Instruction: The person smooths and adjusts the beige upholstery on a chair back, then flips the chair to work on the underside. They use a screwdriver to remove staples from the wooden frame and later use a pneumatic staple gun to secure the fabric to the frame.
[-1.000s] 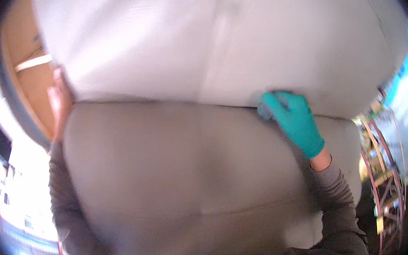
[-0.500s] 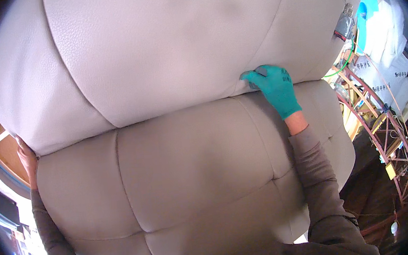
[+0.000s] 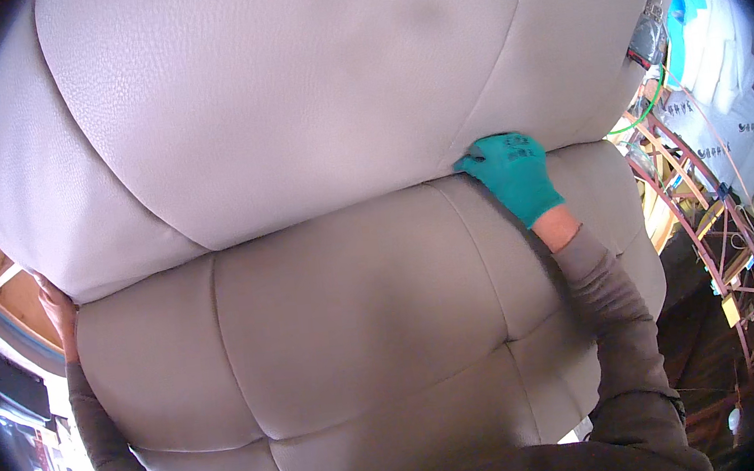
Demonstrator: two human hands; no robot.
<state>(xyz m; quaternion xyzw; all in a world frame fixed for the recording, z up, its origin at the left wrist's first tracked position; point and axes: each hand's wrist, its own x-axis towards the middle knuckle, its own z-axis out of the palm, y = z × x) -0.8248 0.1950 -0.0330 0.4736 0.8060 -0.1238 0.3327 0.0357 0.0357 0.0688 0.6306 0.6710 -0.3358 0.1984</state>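
Observation:
A large beige leather sofa spreads before me, its plump upper cushion [image 3: 308, 88] meeting a tufted lower panel [image 3: 357, 310] along a deep crease. My right hand [image 3: 512, 172], in a teal work glove, presses at that crease right of centre. Its fingers are curled into the leather, and their tips are partly hidden. Far to the left, my bare left hand [image 3: 60, 313] lies against the end of the crease. The fingers there look stretched out along the sofa's side, though the palm side is out of sight.
Beyond the left end is a wooden frame panel [image 3: 4, 271]. At the right stand a reddish metal lattice [image 3: 706, 213], white printed sacks [image 3: 721, 130] and a green cord [image 3: 647, 119]. A plastic-wrapped object [image 3: 648, 35] rests by the cushion's right edge.
My right hand has turned and shifted slightly right and down, its fingers now tucked closer to the crease. My left hand has dropped a little with the sofa's edge in view.

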